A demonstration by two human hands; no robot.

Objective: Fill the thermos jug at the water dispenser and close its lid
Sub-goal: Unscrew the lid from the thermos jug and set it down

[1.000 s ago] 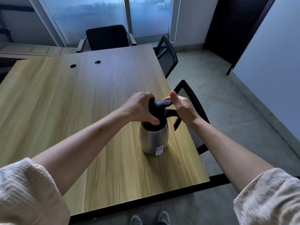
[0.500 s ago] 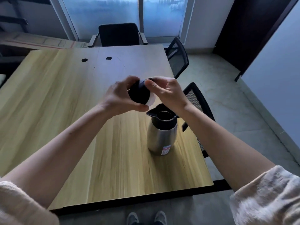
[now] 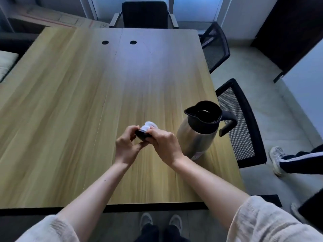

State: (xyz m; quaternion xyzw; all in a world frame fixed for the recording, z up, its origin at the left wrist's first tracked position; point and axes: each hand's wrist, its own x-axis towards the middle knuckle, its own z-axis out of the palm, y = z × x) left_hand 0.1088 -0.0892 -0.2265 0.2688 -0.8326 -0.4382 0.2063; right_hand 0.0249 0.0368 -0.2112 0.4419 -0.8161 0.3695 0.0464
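The steel thermos jug (image 3: 195, 138) with a black collar and handle stands open on the wooden table (image 3: 73, 109), near its right edge. Its lid (image 3: 143, 132), black with a white plug pointing away from me, is held low over the table to the jug's left. My left hand (image 3: 127, 145) grips the lid from the left and my right hand (image 3: 164, 145) from the right. My fingers hide much of the lid. No water dispenser is in view.
Black mesh chairs (image 3: 243, 123) stand along the table's right side and one chair (image 3: 145, 13) at the far end. Another person's leg and shoe (image 3: 279, 160) are on the floor at the right. My own shoes (image 3: 160, 222) show below the table's front edge.
The lid came off the jug and moved left and down toward the table, held in both hands. The camera view shifted, and a person's leg has appeared at the right.
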